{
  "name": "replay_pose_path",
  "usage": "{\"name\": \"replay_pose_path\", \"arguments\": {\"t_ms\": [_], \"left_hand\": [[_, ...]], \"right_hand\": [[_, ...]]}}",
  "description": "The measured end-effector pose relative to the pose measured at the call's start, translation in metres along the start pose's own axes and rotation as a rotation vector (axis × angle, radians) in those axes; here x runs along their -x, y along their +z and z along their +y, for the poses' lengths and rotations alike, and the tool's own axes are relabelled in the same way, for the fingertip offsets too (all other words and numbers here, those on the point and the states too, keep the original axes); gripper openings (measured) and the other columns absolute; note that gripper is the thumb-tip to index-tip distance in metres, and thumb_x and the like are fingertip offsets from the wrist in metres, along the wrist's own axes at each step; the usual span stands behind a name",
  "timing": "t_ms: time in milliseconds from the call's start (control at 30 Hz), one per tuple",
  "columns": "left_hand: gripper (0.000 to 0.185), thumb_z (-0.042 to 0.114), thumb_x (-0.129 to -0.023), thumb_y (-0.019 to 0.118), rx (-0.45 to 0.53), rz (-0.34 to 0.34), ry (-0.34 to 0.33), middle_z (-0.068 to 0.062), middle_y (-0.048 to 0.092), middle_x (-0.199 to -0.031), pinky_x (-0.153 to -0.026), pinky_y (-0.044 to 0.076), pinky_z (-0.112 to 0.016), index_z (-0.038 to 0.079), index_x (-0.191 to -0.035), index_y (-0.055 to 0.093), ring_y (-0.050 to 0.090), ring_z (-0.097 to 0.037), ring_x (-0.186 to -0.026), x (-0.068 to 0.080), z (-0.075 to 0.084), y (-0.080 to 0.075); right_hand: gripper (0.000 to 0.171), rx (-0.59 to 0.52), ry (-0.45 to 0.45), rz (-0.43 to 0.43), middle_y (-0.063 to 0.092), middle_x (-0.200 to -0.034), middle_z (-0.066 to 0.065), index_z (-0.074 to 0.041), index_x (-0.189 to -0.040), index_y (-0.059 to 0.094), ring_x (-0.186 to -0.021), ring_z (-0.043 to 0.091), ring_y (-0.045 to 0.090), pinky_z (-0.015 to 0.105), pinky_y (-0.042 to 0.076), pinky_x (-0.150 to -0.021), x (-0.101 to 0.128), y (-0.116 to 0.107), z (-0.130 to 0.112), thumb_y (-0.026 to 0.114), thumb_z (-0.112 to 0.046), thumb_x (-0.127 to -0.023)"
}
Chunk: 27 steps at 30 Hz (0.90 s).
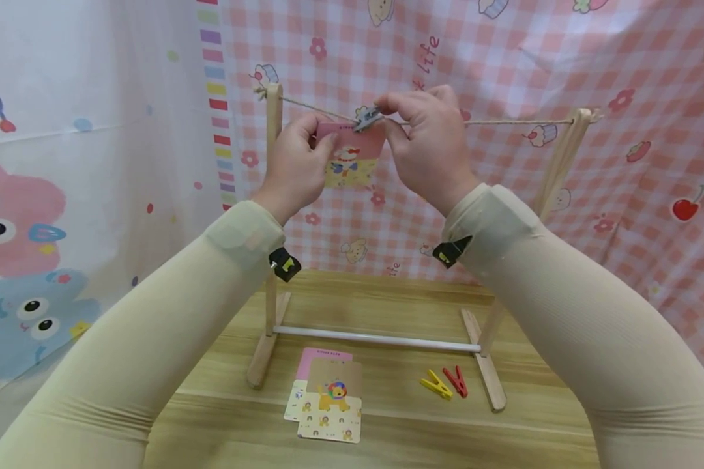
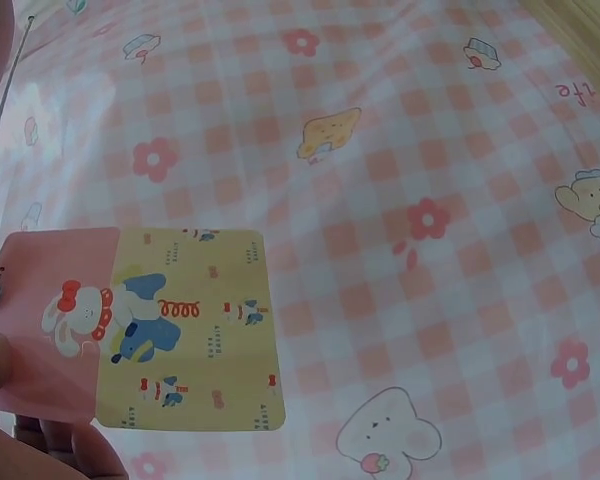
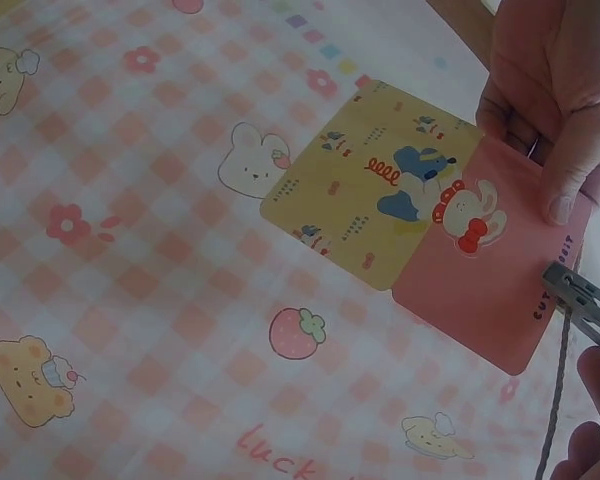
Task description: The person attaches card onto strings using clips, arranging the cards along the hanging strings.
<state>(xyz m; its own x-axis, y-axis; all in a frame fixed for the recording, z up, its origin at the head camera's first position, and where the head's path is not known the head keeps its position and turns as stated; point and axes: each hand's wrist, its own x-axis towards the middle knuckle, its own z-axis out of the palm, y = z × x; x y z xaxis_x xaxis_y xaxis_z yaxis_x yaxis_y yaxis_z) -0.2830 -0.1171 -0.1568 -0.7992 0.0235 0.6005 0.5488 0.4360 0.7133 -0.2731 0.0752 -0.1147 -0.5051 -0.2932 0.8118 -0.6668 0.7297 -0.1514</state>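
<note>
Up at the string: card pinched by left hand at its pink edge, grey clip squeezed by right hand, seemingly biting the top. Thin, light, bendy; best held by the edges.

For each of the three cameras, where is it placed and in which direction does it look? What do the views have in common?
Head: worn on the head, looks forward and down at the string on the wooden rack; both sleeves, the left hand and the right hand show.
Left wrist: looks past the left hand's fingers at the card and checked cloth.
Right wrist: looks at the card, grey clip and the left hand.
All three share the card.
</note>
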Motion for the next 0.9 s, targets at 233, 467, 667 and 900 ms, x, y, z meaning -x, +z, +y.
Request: {"name": "replay_pose_path", "arguments": {"t_ms": [233,467,667,900], "left_hand": [[0.021,0.024,-0.112,0.05,-0.012,-0.01,-0.016,-0.004,0.064,-0.114,-0.08,0.052,-0.026,0.009,-0.122,0.062,0.059,-0.017,-0.095,0.001,0.0009,0.001],[0.021,0.024,-0.113,0.05,-0.031,-0.01,-0.02,-0.005,0.064,-0.117,-0.088,0.054,-0.028,0.01,-0.122,0.062,0.061,-0.016,-0.101,0.0018,-0.0008,0.0018],[0.021,0.025,-0.112,0.05,-0.027,-0.024,-0.029,-0.005,0.065,-0.12,-0.094,0.055,-0.03,0.01,-0.121,0.062,0.062,-0.016,-0.105,0.0016,-0.0013,0.0019],[0.021,0.024,-0.113,0.05,-0.031,-0.028,-0.028,-0.005,0.065,-0.12,-0.093,0.055,-0.029,0.01,-0.121,0.062,0.062,-0.016,-0.104,0.0015,-0.002,0.0024]], "right_hand": [[0.018,0.017,-0.023,-0.014,0.078,-0.126,-0.001,-0.016,-0.116,0.08,-0.111,0.024,0.057,0.035,0.036,-0.099,0.0004,0.002,-0.0006,0.066,-0.017,-0.105],[0.019,0.03,-0.059,-0.02,0.078,-0.126,0.001,-0.016,-0.116,0.08,-0.108,0.023,0.064,0.037,0.036,-0.104,-0.0009,0.0044,0.0003,0.064,-0.018,-0.106],[0.021,0.038,-0.048,-0.057,0.077,-0.128,0.001,-0.016,-0.12,0.078,-0.112,0.024,0.061,0.038,0.036,-0.104,-0.0003,0.0041,-0.0005,0.064,-0.022,-0.106],[0.019,0.027,-0.061,-0.066,0.077,-0.127,0.002,-0.015,-0.118,0.078,-0.112,0.024,0.061,0.038,0.035,-0.104,-0.0008,0.0046,-0.0004,0.064,-0.021,-0.106]]}}
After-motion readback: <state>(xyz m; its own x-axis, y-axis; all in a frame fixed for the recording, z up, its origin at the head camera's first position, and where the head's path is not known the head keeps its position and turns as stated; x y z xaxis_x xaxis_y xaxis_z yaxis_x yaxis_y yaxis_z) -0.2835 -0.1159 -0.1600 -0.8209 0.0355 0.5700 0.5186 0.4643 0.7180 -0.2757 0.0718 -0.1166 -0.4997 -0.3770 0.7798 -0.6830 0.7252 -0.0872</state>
